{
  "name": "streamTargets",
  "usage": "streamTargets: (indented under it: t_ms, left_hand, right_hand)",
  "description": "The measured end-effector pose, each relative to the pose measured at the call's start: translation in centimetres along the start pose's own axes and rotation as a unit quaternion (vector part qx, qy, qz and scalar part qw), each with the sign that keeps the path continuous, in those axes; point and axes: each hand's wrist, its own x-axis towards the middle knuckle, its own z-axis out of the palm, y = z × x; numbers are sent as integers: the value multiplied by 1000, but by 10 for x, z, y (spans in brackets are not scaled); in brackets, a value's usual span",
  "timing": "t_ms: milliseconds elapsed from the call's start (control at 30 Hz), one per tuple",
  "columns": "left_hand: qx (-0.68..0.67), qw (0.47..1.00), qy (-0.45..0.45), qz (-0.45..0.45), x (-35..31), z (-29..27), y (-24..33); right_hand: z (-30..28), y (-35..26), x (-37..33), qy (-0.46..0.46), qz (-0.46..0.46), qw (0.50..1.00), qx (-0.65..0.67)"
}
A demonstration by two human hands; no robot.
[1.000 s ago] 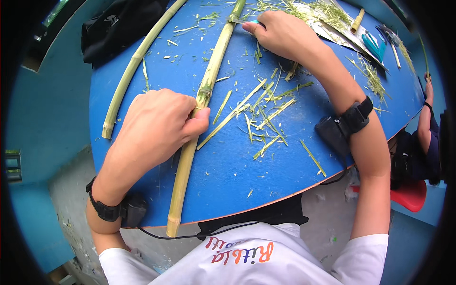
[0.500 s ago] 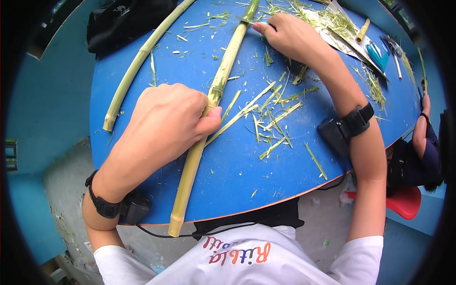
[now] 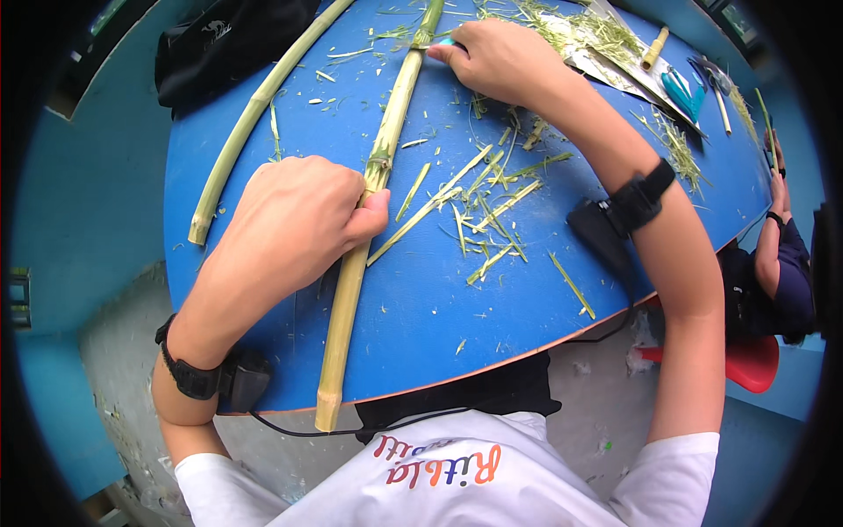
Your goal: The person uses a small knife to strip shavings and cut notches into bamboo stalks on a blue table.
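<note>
A long bamboo pole (image 3: 343,303) lies lengthwise in front of me, its near end jutting past the table edge. My left hand (image 3: 303,211) is closed around it just below a joint. Farther up, my right hand (image 3: 496,61) is closed on a knife (image 3: 450,41); a bit of teal handle shows, and the thin blade meets the pole near another joint. Above that joint the pole is still green, while below it the surface is pale and scraped. Pale green bamboo strips (image 3: 439,202) are scattered to the right of the pole.
A second bamboo pole (image 3: 237,145) lies to the left, by a black cloth bag (image 3: 233,48). Shavings cover paper (image 3: 606,66) at the far right, near a short bamboo piece (image 3: 655,48) and a teal tool (image 3: 683,95). Another person (image 3: 777,263) sits at the right edge.
The pole's upper part has swung left. My right hand and the knife have moved left with it, while my left hand keeps its grip and has shifted slightly left.
</note>
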Motion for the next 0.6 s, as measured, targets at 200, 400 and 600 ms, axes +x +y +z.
streamTargets:
  t_ms: [200, 400, 600]
  left_hand:
    - [-19, 1000, -12, -7, 3, 1, 3]
    - [24, 999, 25, 6, -5, 3, -4]
    - [74, 995, 63, -24, -7, 5, 4]
  right_hand:
    - [3, 15, 2, 0, 0, 1000, -15]
    - [0, 2, -20, 2, -64, 998, 16]
    - [-2, -4, -18, -5, -53, 998, 17]
